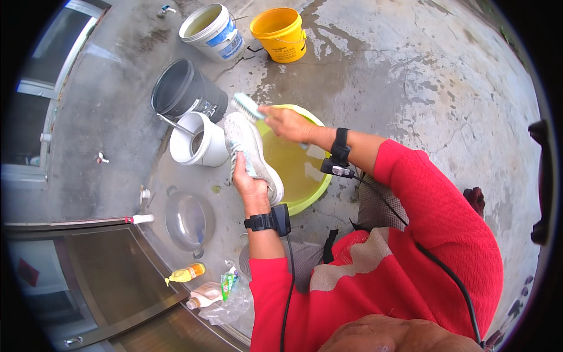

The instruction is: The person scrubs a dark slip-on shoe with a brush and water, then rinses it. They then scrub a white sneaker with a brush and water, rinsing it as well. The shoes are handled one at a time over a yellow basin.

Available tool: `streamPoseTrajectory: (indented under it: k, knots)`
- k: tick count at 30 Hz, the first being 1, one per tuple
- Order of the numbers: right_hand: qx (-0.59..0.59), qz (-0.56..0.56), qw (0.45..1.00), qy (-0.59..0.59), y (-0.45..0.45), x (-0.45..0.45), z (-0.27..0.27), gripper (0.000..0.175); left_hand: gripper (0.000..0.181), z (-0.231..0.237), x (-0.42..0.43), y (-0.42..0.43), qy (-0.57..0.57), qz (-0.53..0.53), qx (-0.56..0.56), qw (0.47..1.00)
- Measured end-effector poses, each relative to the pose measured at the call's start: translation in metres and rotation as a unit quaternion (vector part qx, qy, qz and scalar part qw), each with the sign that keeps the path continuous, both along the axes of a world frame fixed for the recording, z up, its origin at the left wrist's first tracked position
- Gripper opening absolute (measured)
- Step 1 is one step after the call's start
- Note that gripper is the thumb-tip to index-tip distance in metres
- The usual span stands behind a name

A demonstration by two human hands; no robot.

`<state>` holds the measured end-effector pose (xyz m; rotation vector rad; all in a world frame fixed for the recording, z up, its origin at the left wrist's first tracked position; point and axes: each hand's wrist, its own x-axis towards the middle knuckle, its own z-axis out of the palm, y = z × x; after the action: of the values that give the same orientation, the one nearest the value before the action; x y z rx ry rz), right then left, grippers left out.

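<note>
My left hand (251,182) grips a white lace-up sneaker (251,147) at its heel end, with the thumb over the laces. The shoe's toe points up the picture, and its pale sole edge faces the basin. My right hand (288,123) holds a light-blue scrubbing brush (247,105), bristles towards the shoe, just beyond the toe; whether they touch, I cannot tell. Under both hands stands a yellow-green basin (324,187) of cloudy yellowish water (294,171). A small bluish thing shows below my right wrist, partly hidden.
Behind the shoe stand a white bucket (215,152) with a handle sticking out and a dark grey bucket (215,97). Farther off are a white-and-blue bucket (224,37) and a yellow bucket (286,48). A metal pan (184,222), a yellow bottle (187,273) and a pale jug (206,294) lie at left.
</note>
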<state>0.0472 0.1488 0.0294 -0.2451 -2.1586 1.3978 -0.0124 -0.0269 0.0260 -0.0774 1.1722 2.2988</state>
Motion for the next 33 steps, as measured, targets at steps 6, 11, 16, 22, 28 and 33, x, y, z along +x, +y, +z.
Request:
streamPoseTrajectory:
  k: [6,11,16,22,28,33]
  knots:
    - [-0.392,0.047,0.915,-0.088,0.013,0.012,0.034,0.050,0.044,0.014,0.005,-0.002,0.005,-0.038,0.027,0.999]
    - [-0.381,0.044,0.919,-0.090,0.010,0.013,0.048,0.059,0.044,0.009,0.012,0.000,0.029,-0.071,0.041,0.996]
    - [-0.417,0.073,0.904,-0.065,0.010,0.010,0.045,0.057,0.047,0.010,0.013,0.001,0.045,-0.113,0.000,0.993]
    - [-0.403,0.072,0.911,-0.036,0.011,0.007,0.045,0.057,0.058,0.019,0.016,-0.001,-0.094,-0.084,0.205,0.971]
    - [-0.294,0.047,0.951,-0.086,0.009,0.007,0.036,0.056,0.053,0.013,0.001,-0.001,-0.051,-0.035,0.101,0.993]
    - [-0.081,-0.084,0.993,-0.010,0.009,0.009,0.035,0.046,0.038,0.003,-0.017,-0.006,-0.004,0.049,0.077,0.996]
